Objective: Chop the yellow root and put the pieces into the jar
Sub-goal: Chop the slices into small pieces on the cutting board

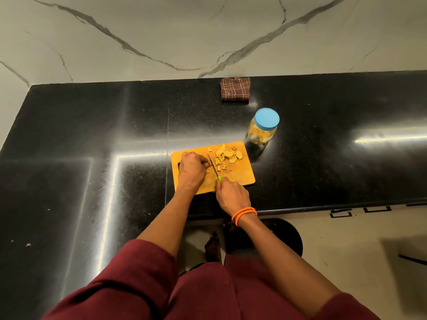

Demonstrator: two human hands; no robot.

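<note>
Nearby, a lidded jar (262,129) stands beyond the board (240,176); right grip (232,195) clamps the knife (213,167), left grip (191,168) pinches root.

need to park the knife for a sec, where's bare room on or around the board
The cutting board is bare at its near right corner. The black counter lies open right of the board, and between the jar and folded cloth. Crowded: the pieces and left hand.
</note>
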